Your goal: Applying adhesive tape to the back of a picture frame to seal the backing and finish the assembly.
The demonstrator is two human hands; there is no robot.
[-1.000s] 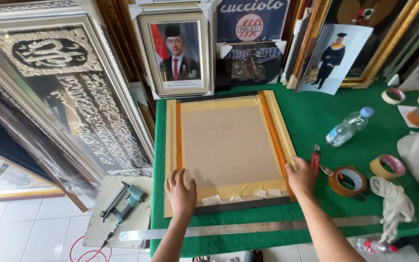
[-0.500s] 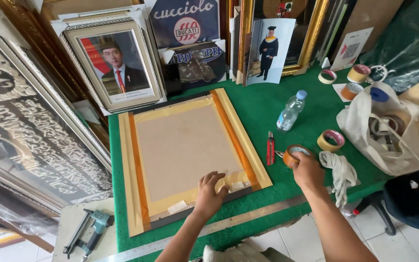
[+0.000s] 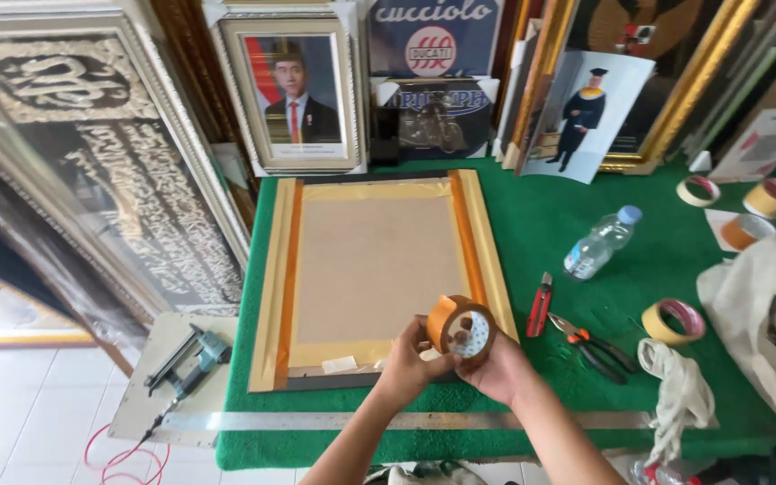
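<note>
We hold a roll of brown tape [image 3: 462, 327] in both hands over the near edge of a frame [image 3: 379, 269] lying face down on green felt.

At far left we see a staple gun [image 3: 192, 362] on a grey board beside the table [image 3: 550, 224], with a long steel ruler [image 3: 316, 420] running along the table's front edge. Our left hand [image 3: 409, 363] grips the roll from below and from the left, fingers closed on its rim. Our right hand [image 3: 503, 366] closes on its other side, so the two hands meet around it. Just right of the frame lie a red cutter [image 3: 540, 306] and pliers [image 3: 590, 343], then a plastic bottle [image 3: 600, 243], a white cloth [image 3: 678, 395] and another tape roll [image 3: 673, 321]. Framed pictures lean against the wall behind.
</note>
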